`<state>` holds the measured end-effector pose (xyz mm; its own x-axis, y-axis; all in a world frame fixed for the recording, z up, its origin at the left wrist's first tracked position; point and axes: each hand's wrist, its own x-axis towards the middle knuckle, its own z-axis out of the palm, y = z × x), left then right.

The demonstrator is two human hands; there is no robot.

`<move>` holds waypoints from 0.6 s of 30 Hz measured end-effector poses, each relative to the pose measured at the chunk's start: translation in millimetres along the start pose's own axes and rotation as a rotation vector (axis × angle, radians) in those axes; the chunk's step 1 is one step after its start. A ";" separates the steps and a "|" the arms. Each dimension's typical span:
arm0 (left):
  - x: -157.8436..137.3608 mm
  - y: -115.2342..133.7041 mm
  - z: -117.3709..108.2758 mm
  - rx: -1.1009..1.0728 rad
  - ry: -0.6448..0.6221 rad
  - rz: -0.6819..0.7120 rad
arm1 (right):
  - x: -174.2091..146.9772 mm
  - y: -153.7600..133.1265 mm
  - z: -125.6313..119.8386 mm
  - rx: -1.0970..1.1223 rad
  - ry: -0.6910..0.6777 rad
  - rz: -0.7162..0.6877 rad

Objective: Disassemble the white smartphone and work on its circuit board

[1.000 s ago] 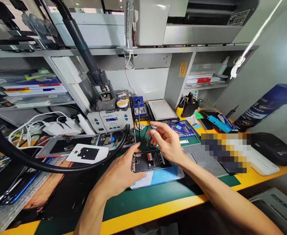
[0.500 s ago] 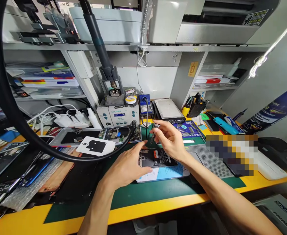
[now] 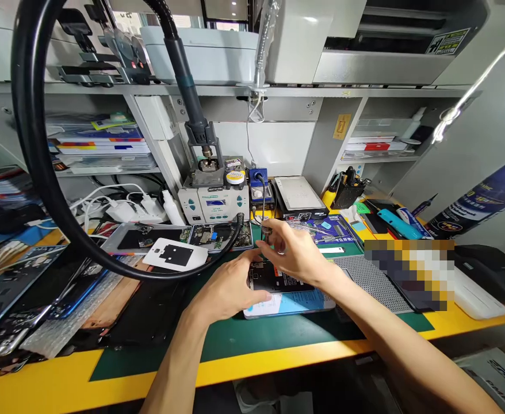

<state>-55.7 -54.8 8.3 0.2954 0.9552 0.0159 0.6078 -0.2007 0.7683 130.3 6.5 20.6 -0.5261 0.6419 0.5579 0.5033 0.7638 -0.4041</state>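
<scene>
An opened phone (image 3: pixel 260 280) with its black battery (image 3: pixel 293 283) and inner parts exposed lies on a blue and white flat, box-like thing (image 3: pixel 295 303). My left hand (image 3: pixel 226 287) grips the phone's left end, thumb at the near edge and fingers at the far edge. In my right hand (image 3: pixel 295 253), thumb and fingers pinch a small screwdriver (image 3: pixel 267 231), held roughly upright over the phone's upper left part. My fingers hide its tip, so contact with the phone cannot be made out.
A thick black hose (image 3: pixel 32 144) loops on the left, before a hot air station (image 3: pixel 213 204). Phone parts, including a white back plate (image 3: pixel 192 257), crowd the left side. A perforated mat (image 3: pixel 373 282) and spray can (image 3: pixel 479 198) are on the right. Green mat (image 3: pixel 235 345) lies underneath.
My right hand has shifted slightly left and turned, and now covers more of the screwdriver and the phone's upper part. My left hand keeps its hold. The whole view has shifted a little.
</scene>
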 end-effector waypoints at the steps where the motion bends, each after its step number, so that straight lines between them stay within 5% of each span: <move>1: 0.2 1.3 -0.7 -0.002 0.004 0.003 | 2.8 -2.7 -2.7 -0.102 -0.052 0.010; 6: 1.2 2.8 -2.3 -0.039 0.002 -0.009 | 18.7 -18.4 -17.2 -0.342 -0.241 0.041; 18: 4.1 -2.1 -1.0 -0.064 -0.011 -0.047 | 7.4 -14.0 -37.7 -0.202 -0.347 -0.009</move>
<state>-56.5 -50.3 7.4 0.2761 0.9607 -0.0276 0.5729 -0.1415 0.8073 145.1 -2.0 57.7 -0.7140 0.6464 0.2691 0.6041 0.7630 -0.2300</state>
